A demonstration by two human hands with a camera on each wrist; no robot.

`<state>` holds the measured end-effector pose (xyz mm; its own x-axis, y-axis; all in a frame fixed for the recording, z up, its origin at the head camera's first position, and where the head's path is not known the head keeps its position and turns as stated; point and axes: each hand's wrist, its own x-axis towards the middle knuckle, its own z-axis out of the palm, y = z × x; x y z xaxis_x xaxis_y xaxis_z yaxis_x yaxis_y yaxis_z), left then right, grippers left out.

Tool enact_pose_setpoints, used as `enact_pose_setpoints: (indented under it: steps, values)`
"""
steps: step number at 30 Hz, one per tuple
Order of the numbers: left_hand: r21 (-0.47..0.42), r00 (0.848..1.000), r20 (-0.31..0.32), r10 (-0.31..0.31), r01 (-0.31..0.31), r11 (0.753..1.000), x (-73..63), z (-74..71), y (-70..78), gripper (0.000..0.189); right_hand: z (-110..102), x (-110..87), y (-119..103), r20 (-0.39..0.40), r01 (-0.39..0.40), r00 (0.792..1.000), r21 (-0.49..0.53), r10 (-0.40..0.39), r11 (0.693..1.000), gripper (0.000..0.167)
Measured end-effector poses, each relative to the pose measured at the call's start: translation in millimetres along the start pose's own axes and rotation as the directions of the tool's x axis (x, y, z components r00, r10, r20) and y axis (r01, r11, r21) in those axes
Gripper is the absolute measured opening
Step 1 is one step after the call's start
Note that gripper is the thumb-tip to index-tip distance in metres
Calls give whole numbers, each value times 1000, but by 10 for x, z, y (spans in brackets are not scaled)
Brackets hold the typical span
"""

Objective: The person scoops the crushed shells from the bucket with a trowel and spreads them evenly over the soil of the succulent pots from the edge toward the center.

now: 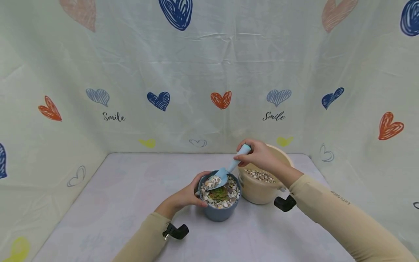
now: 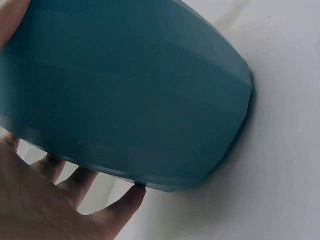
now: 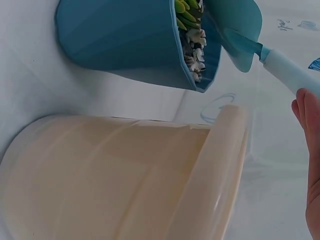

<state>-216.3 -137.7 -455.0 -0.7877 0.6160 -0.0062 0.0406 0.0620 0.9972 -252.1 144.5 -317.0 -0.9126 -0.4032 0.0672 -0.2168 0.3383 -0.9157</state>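
Observation:
A blue-grey flower pot stands on the table, holding a green succulent ringed by pebbles. My left hand grips the pot's left side, its thumb and fingers on either side of the wall in the left wrist view. With my right hand I hold a light blue trowel by its handle, tilted down to the left. Its blade, bearing pebbles, is over the pot's back left part. In the right wrist view the trowel's blade is at the pot's rim, and most of the right hand is cut off.
Right of the pot and close to it stands a larger beige bucket with pebbles inside; my right forearm passes in front of its rim. A pale cloth covers the table, and a curtain printed with hearts hangs behind and at the sides.

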Motion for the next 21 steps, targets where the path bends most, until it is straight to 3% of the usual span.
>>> enact_pose_setpoints:
  steps: [4, 12, 21]
  values:
    - [9, 999, -39, -24, 24, 1000, -11, 42, 6, 107, 6, 3, -8, 6, 14, 1000, -19, -13, 1000, 28]
    - [2, 999, -48, -13, 13, 1000, -40, 79, 4, 109, 2, -3, -9, -4, 25, 1000, -37, -25, 999, 26]
    - [-9, 994, -92, -62, 62, 998, -79, 122, 10, 110, 0, -30, -4, -15, 31, 999, -13, -31, 999, 24]
